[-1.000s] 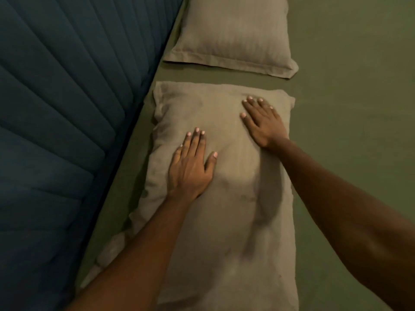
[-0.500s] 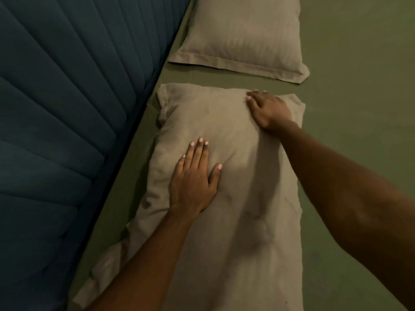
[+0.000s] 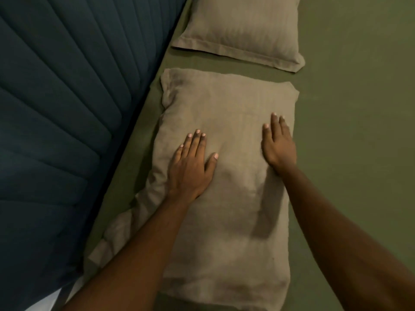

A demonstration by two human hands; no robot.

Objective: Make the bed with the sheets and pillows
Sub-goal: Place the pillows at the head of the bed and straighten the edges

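Both hands are down flat on the near pillow (image 3: 226,176), palms pressing, nothing gripped. Left hand (image 3: 190,167) sits on the side toward the headboard, fingers spread and pointing up the bed; right hand (image 3: 278,147) lies along the outer edge, fingers straight and close together. That looks like smoothing and settling, pushing the filling out evenly so the taupe case lies flat. And it needs it: the case's loose flap (image 3: 125,223) trails off crumpled toward the padded blue headboard (image 3: 67,131), and the top-left corner is rumpled. The pillow lies lengthwise on the olive-green fitted sheet (image 3: 359,131), close beside the headboard. Just beyond it, with a strip of sheet between them, the second pillow (image 3: 242,30) already sits neat, its flanged edge crisp. So the sheet looks tight, one pillow done, this one nearly there. I'd say the flap side wants tucking next.
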